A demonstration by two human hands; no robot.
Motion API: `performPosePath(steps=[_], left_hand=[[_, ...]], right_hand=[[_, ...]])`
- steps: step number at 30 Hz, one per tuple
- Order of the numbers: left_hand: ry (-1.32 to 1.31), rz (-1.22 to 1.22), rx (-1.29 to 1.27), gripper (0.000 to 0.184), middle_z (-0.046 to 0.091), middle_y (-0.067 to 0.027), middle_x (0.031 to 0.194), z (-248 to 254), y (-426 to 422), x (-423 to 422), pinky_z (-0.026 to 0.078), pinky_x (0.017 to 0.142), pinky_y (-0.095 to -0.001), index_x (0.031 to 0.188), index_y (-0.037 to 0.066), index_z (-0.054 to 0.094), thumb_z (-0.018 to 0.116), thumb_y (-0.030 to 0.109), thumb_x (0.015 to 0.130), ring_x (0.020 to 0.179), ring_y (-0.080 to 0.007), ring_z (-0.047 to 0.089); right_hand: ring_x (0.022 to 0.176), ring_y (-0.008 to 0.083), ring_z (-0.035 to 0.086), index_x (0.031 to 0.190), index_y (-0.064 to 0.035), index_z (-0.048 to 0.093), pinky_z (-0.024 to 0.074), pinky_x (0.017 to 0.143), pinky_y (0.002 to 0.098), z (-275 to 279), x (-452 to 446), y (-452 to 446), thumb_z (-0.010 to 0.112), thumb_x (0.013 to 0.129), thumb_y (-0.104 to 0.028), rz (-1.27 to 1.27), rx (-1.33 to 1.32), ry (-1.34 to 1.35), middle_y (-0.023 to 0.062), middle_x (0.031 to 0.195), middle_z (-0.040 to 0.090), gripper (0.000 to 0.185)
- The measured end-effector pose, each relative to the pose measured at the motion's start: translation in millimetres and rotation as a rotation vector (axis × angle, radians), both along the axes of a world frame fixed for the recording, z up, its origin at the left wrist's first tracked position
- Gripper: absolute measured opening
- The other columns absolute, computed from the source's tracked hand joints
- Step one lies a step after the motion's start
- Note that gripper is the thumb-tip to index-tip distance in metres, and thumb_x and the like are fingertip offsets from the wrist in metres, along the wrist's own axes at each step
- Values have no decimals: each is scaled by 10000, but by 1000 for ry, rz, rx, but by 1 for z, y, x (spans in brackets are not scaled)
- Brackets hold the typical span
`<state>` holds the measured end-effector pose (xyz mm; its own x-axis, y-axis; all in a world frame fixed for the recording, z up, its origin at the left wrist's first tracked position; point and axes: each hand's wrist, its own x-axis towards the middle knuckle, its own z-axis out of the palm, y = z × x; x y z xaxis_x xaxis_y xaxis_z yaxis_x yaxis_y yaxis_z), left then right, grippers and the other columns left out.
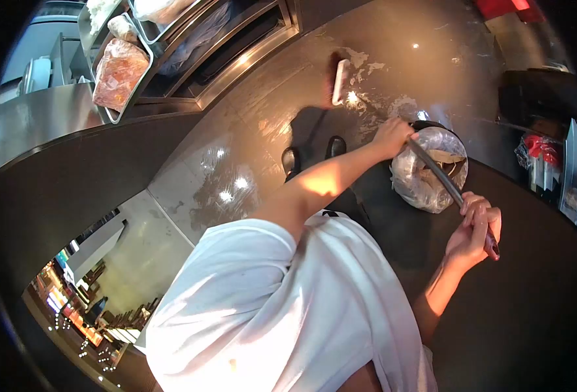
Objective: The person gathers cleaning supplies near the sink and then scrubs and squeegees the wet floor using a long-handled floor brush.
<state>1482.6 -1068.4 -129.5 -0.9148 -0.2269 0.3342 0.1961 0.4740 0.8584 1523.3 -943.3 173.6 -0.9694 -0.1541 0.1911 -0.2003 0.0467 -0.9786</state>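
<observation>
A long dark handle slants across my front, over a bin lined with clear plastic. My left hand is closed around it above the bin's far left rim. Nearer my body, on the right, my right hand grips the handle close to its reddish end. The handle seems to run on to a floor brush head, a white bar with a blurred dark red side, down on the wet floor. Some brown material lies inside the bin.
A steel counter at upper left bears trays, one with plastic-wrapped orange-pink food. Shelves with red-topped items stand on the right. My dark shoes are on the floor, which has shiny wet patches.
</observation>
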Motion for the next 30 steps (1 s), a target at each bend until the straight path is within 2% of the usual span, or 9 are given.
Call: performPosePath(steps=[3,8,10,11,15,17,21,25,30], left_hand=[[10,-296,-72,243,640,-147,730,40,-17,-23,489,752,-503,739,106,704,674,291,892,805,-405,631],[-26,-289,-40,212,642,-159,682,145,-7,48,501,662,-498,720,88,712,724,276,817,755,-363,675],[-85,-365,59,228,619,-162,624,128,-2,96,501,633,-491,702,66,707,716,259,822,667,-365,656],[-35,-354,7,225,612,-150,599,106,2,126,508,622,-473,691,62,701,711,246,822,629,-356,649],[-346,-690,-207,233,661,-124,648,16,-38,253,526,631,-476,716,135,707,647,281,887,643,-342,664],[-361,-643,-210,331,642,-122,602,-26,-56,295,527,637,-486,617,131,659,640,290,907,614,-349,656],[-291,-667,-401,400,641,-118,586,-68,-115,285,506,550,-465,582,131,664,609,315,934,545,-340,632],[-212,-699,-462,399,629,-128,592,-70,-122,239,498,602,-475,611,122,679,590,337,934,604,-350,641],[-161,-605,-393,315,634,-129,606,-6,-69,200,517,673,-471,673,115,692,619,325,895,643,-346,653]], right_hand=[[666,166,433,720,-93,435,448,808,436,18,25,-16,518,935,-63,-13,21,146,24,613,401,232],[667,132,379,701,-149,367,359,772,386,109,88,28,477,973,-151,-54,-66,132,-25,604,339,294],[662,119,373,705,-164,366,346,790,382,117,119,40,472,988,-170,-81,-57,26,-32,598,336,302],[661,128,399,717,-160,402,397,812,396,109,137,43,494,973,-170,-139,-35,-18,-29,595,342,272],[658,182,510,770,-105,495,520,822,464,17,219,20,558,941,-120,-273,38,-201,9,605,431,183],[658,201,534,807,-86,532,522,852,493,-39,258,19,573,943,-95,-215,-200,-255,31,623,477,142],[802,226,553,783,-81,478,455,1007,533,-87,291,-13,528,997,-83,-256,-187,-339,64,720,511,220],[894,276,580,788,-69,466,431,1040,563,-122,310,-15,546,1007,-124,-452,-172,-292,87,759,533,240],[719,191,474,714,-110,409,449,914,503,-47,286,-11,496,1002,-209,-440,-117,-4,19,654,403,317]])
